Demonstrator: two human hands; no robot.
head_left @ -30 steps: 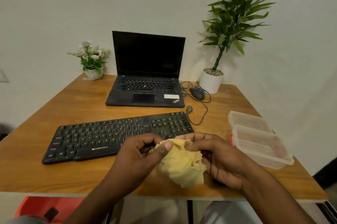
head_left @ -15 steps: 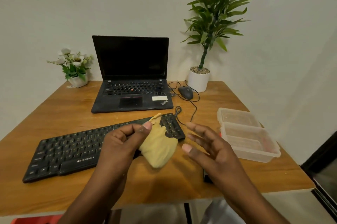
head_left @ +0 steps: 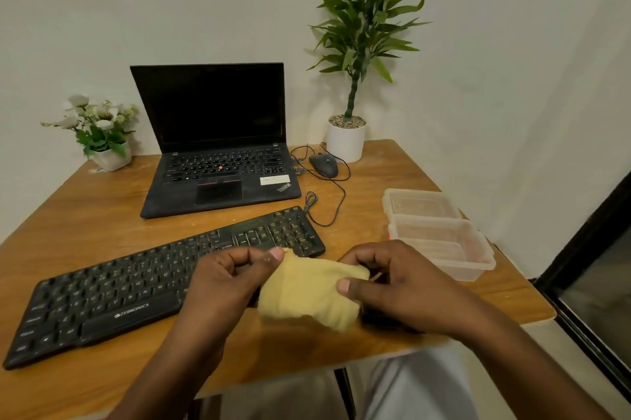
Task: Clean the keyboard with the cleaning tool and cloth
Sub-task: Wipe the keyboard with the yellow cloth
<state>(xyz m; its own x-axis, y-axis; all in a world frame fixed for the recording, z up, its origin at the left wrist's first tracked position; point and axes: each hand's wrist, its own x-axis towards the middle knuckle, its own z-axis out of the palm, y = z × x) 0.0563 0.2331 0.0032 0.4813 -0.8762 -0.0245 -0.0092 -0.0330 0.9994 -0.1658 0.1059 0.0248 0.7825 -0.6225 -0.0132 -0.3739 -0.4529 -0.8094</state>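
— While the left hand [head_left: 222, 283] and right hand [head_left: 399, 286] each pinch the yellow cloth [head_left: 307, 293], where does it hang?
— Stretched between their curled fingers; the black keyboard [head_left: 136, 286] lies under and beyond the left fingers.

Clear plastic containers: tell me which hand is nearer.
Right. The right hand grips the yellow cloth beside the containers; the left hand pinches the cloth's other end at the keyboard, farther off.

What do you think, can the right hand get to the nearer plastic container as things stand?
Probably yes: the container lies just beyond the right hand with bare table between. But that hand is pinching the yellow cloth, so it must let go first.
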